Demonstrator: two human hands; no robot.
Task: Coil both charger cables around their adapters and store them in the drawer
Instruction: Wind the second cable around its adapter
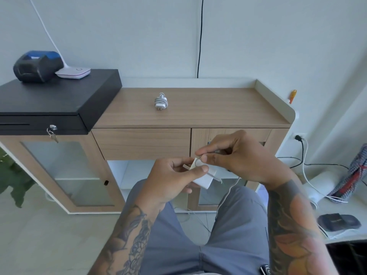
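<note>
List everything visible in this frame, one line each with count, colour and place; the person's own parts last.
coiled charger: 1, white, on the wooden cabinet top
adapter: 1, white, gripped by the left hand
cable: 1, white, trailing down from the adapter; right hand pinches it above the adapter
drawer: 1, wood, closed, under the cabinet top
cash drawer: 1, black, left on the cabinet, key in its lock
printer: 1, black and blue, on the cash drawer
lamp base: 1, white, beside the printer
slipper: 1, dark, floor at right
left hand: 1, centre
right hand: 1, centre
</note>
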